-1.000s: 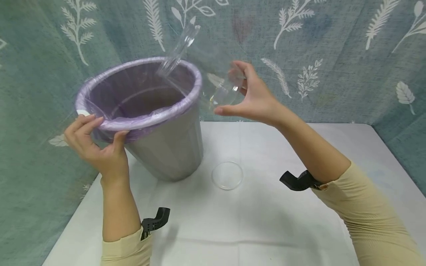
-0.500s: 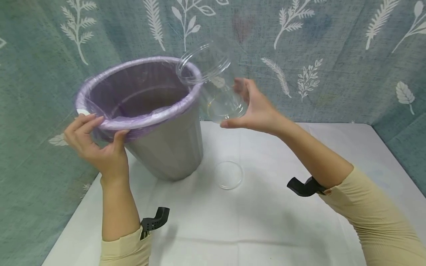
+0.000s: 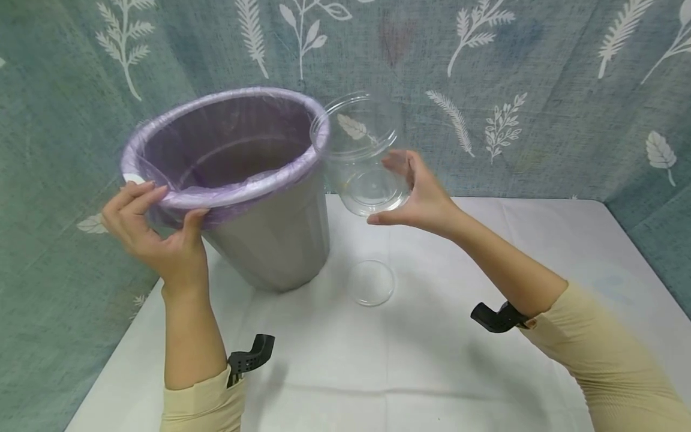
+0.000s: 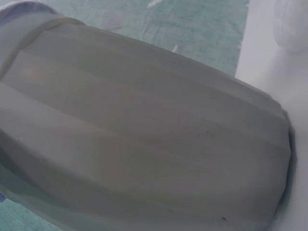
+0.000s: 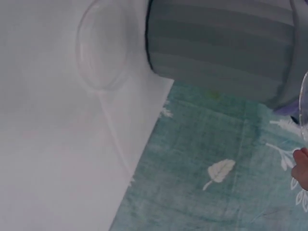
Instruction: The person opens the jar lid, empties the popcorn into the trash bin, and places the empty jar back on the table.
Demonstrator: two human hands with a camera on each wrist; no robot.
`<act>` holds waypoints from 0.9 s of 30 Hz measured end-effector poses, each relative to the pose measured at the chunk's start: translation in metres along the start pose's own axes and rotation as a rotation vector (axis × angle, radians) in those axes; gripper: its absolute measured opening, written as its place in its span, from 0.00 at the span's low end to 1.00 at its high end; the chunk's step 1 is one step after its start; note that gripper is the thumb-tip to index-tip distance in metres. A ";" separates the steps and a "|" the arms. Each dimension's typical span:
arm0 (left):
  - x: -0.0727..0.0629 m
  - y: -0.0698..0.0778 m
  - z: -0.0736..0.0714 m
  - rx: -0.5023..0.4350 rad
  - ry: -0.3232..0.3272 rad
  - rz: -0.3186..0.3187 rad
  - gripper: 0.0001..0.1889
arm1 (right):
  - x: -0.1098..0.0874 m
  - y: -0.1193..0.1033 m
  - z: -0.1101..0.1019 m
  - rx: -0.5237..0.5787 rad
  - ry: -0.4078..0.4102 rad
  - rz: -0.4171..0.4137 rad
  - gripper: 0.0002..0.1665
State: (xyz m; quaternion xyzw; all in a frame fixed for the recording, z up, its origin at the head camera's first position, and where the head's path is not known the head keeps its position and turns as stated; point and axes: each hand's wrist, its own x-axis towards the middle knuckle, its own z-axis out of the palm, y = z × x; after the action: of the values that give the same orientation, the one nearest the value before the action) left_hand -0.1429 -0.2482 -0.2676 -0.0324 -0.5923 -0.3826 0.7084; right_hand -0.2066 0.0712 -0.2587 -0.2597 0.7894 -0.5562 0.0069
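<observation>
My left hand holds the near left rim of a grey trash can, its fingers over the lip and its thumb below. A purple plastic liner is folded over that rim. In my right hand is a clear plastic jar, gripped near its base. The jar leans left, its wide open mouth overlapping the can's right rim in the head view. In the left wrist view the can's side fills most of the picture. Only a bit of the right hand shows in the right wrist view.
A clear round lid lies flat on the white table, just right of the can's base. A green curtain with white leaf prints stands behind the table and along its sides.
The right hand has moved down and slightly right with the jar, whose mouth has swung from over the can toward upright. The left hand stays on the rim.
</observation>
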 end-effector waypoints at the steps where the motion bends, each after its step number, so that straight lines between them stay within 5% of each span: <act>1: 0.001 0.001 0.000 0.000 0.001 0.000 0.44 | -0.001 0.002 -0.001 0.004 0.003 -0.007 0.62; 27: 0.002 0.003 0.000 0.001 0.000 0.009 0.45 | -0.059 0.069 -0.043 -0.130 0.000 0.210 0.62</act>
State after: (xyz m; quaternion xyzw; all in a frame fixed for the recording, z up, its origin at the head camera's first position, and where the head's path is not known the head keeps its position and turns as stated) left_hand -0.1409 -0.2469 -0.2642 -0.0350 -0.5924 -0.3790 0.7101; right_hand -0.1961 0.1511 -0.3197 -0.1755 0.8465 -0.5002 0.0483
